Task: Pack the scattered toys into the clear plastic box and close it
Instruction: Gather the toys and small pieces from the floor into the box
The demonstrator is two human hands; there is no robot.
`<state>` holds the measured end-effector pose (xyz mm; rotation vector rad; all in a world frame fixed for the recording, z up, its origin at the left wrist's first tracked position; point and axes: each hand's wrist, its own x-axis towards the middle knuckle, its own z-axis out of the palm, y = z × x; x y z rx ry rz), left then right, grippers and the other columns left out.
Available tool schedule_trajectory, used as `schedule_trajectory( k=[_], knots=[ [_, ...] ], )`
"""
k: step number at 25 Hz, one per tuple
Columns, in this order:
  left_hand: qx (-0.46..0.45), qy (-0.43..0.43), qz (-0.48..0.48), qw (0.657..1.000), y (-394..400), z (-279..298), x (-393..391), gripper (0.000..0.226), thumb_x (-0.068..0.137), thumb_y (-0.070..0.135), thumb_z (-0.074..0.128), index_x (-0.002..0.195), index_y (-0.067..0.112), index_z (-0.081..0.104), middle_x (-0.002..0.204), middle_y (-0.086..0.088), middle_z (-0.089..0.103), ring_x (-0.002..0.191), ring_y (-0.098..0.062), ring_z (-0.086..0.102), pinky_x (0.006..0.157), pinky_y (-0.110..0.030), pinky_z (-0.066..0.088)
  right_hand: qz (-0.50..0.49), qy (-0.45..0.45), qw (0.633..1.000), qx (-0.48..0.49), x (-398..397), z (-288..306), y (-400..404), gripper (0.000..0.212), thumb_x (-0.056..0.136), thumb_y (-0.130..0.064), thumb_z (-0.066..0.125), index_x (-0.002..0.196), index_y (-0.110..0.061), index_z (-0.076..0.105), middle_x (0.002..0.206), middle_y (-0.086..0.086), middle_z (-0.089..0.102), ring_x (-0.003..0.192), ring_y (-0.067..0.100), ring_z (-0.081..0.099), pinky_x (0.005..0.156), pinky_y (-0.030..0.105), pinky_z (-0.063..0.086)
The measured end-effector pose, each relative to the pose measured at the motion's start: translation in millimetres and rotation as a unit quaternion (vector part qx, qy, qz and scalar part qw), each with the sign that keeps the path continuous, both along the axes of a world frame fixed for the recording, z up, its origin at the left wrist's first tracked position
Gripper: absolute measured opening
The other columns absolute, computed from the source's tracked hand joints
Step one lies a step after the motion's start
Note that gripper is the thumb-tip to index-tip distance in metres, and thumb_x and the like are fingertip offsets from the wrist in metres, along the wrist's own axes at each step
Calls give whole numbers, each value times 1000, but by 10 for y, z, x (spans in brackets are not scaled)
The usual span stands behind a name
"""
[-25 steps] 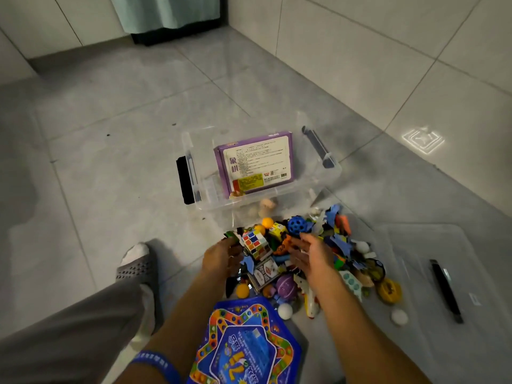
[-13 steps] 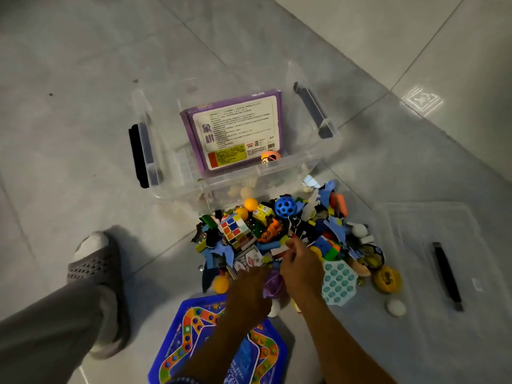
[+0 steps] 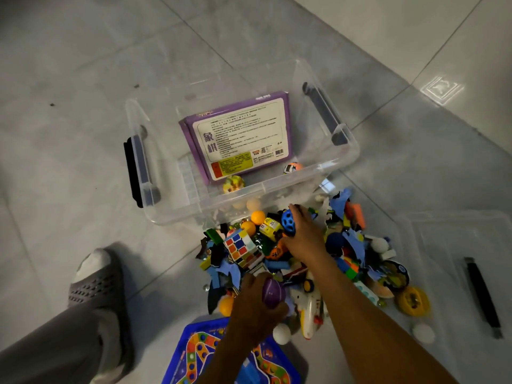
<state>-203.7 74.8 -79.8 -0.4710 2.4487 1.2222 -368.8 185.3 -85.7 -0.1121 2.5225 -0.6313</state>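
Two large printed characters, 象棋, head the white label on the purple game box lying flat in the clear plastic box; the smaller print looks too fine to read. Grey floor tiles carry everything. That open box's long axis runs left to right, handles at both ends. Just before it, the left hand grips a purple egg, and the right hand grips a blue holed ball on the toy pile.
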Motion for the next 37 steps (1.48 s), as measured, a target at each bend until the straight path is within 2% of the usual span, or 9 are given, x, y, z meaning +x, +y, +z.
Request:
schedule_trajectory(
  k=[5,8,10,15,19,21,26,32,37],
  knots=[
    [271,-91,315,905,-225,324,-78,13,91,22,58,103,19,53,113,-17,57,91,-23,60,61,-25,53,-79,-11,997,11,231,81,1,68,66,-39,82,116,-15,43,114,8,54,100,27,57,74,35,50],
    [394,-120,395,821,-317,647,-85,35,85,39,59,107,12,58,110,-20,62,95,-31,62,65,-34,52,-170,-11,980,-107,568,304,-132,57,69,-32,77,114,-21,44,109,7,55,91,24,58,68,35,51],
    [468,-124,448,751,-379,900,-51,43,85,44,58,109,9,58,107,-22,64,93,-33,62,68,-37,51,-317,-55,921,-218,737,510,-191,45,80,-24,69,120,-16,50,113,10,52,89,24,54,66,35,50],
    [516,-68,527,672,-533,1440,63,45,90,34,58,124,6,50,116,-23,59,87,-32,61,63,-36,55,-530,-281,616,-511,1009,1164,-256,41,88,-16,56,126,-2,50,115,24,53,88,38,56,69,43,55],
    [600,9,498,625,-811,2009,-97,60,94,50,45,134,5,43,127,-21,54,111,-35,55,91,-46,48,-453,-255,563,-643,827,1960,-332,39,92,-32,55,119,-3,56,119,20,58,104,33,59,85,42,53],
    [607,39,444,657,-947,2236,-139,69,93,59,36,139,8,37,137,-18,48,125,-37,47,104,-49,39,-419,-257,546,-678,779,2270,-299,45,91,-38,54,120,-3,52,122,17,56,118,33,54,100,45,45],
    [468,21,451,760,-1031,2102,291,57,98,50,35,139,10,40,133,-13,53,117,-33,53,102,-46,41,-450,-233,627,-592,1104,2201,-127,29,96,-28,49,116,-7,53,116,12,57,111,31,55,97,42,46],
    [290,-120,439,842,-962,1516,900,45,99,43,40,120,6,54,121,-19,59,105,-34,58,90,-43,46,-509,-261,750,-333,1780,1279,108,19,90,-21,57,87,-2,55,73,11,56,53,21,46,53,28,39],
    [257,-110,405,870,-866,1353,649,29,99,34,43,102,9,58,107,-15,62,90,-26,59,74,-36,48,-477,-203,801,-300,1642,1224,144,19,91,-19,58,87,-2,65,79,13,67,72,27,61,60,33,47]
  ],
)
